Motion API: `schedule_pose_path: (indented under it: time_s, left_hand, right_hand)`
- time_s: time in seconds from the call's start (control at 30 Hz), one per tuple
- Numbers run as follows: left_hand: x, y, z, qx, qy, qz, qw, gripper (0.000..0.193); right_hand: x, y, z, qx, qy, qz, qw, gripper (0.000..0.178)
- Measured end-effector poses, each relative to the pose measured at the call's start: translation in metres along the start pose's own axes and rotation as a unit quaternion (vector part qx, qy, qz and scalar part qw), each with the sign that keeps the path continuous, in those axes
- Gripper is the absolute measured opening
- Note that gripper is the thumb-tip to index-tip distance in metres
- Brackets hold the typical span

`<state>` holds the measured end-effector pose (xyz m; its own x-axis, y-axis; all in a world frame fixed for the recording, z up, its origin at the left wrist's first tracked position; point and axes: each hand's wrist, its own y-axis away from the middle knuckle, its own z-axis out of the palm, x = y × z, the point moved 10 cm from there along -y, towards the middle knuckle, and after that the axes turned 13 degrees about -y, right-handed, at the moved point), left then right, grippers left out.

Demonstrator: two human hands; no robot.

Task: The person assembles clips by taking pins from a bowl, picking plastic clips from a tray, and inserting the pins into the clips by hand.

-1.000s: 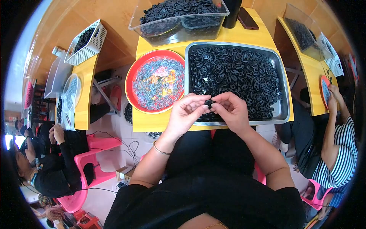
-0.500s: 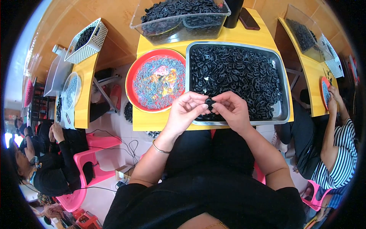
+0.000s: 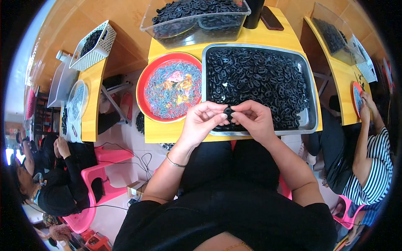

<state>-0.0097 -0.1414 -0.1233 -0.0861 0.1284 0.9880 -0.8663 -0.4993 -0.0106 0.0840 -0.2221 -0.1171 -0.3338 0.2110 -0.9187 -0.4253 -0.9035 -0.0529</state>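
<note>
Between my two hands, over the near edge of a steel tray (image 3: 310, 125), is a small black oval piece with holes (image 3: 228, 111). My left hand (image 3: 202, 121) pinches its left side with thumb and fingers. On the other side, the thumb and fingers of my right hand (image 3: 254, 120) close on the same piece. Many similar black pieces (image 3: 259, 79) fill the tray. Left of it stands a round red dish (image 3: 141, 90) with a flower-patterned bottom, strewn with small thin silvery pins (image 3: 161, 100). Whether a pin is in my fingers is too small to tell.
A clear bin (image 3: 197, 37) heaped with black pieces stands at the back of the yellow table (image 3: 161, 133). Beside it are a dark cylinder (image 3: 254, 14) and a phone (image 3: 271, 18). People sit at neighbouring tables left and right. Cables (image 3: 144, 165) lie on the floor at left.
Both hands keep their pinch on the black piece, with only slight finger motion. The whole view has shifted slightly.
</note>
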Motion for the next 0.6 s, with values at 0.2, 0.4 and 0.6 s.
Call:
schedule_pose_path:
  time_s: [0.2,0.4,0.6]
  left_hand:
    - [0.0,0.0,0.001,-0.006,0.004,0.005,1.0,0.019]
    - [0.002,0.001,0.0,-0.002,-0.015,0.01,1.0,0.019]
    - [-0.006,0.002,-0.005,0.005,0.03,-0.041,0.999,0.016]
  right_hand:
    - [0.001,0.0,-0.001,0.004,-0.014,-0.005,1.0,0.011]
    - [0.003,0.001,0.007,-0.01,-0.014,-0.004,1.0,0.017]
    - [-0.02,-0.001,0.024,-0.084,0.173,-0.099,0.976,0.04]
